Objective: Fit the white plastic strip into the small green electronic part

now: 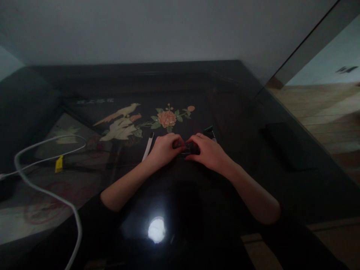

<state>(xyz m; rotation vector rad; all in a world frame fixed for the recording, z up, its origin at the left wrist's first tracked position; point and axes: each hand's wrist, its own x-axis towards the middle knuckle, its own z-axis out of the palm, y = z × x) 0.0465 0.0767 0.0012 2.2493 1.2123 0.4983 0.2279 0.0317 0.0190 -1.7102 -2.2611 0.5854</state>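
Both hands' grip (188, 149) pinches a small dark object (189, 150) lying left-right.

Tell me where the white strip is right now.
In the head view the white strip lies on the dark table, just outside the left hand, below the inlaid bird.

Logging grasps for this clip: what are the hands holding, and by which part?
Both the left hand and the right hand pinch a small dark object by its opposite ends; what it is cannot be told.
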